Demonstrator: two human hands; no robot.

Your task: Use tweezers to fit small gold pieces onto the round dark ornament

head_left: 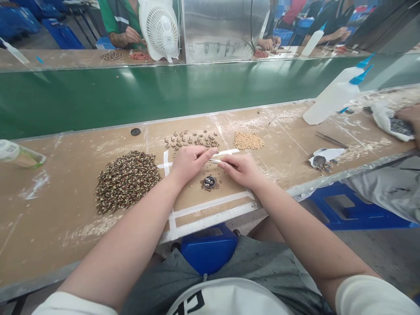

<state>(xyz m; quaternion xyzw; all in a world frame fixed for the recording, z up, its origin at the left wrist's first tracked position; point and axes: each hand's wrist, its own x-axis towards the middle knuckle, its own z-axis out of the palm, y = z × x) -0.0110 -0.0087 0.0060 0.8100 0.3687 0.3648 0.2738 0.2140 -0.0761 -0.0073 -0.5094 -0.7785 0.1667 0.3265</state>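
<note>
My left hand [189, 161] and my right hand [241, 169] meet over the brown bench, inside a square marked with white tape [210, 204]. The right hand holds thin metal tweezers [215, 161] whose tip points left at my left fingertips, which pinch something too small to make out. A small dark round dish [209, 182] sits just below both hands. A big heap of brown-and-white small parts [126, 180] lies to the left. Scattered small metal parts [192, 139] and a pile of tan beads [248, 141] lie beyond the hands.
Two white squeeze bottles with blue tips [331, 98] lie at the right; another pair of tweezers [330, 140] and a paper scrap with parts [323, 156] are near them. A green conveyor belt [164, 94] runs behind. Another person's hand [410, 116] is at far right. A fan [159, 28] stands opposite.
</note>
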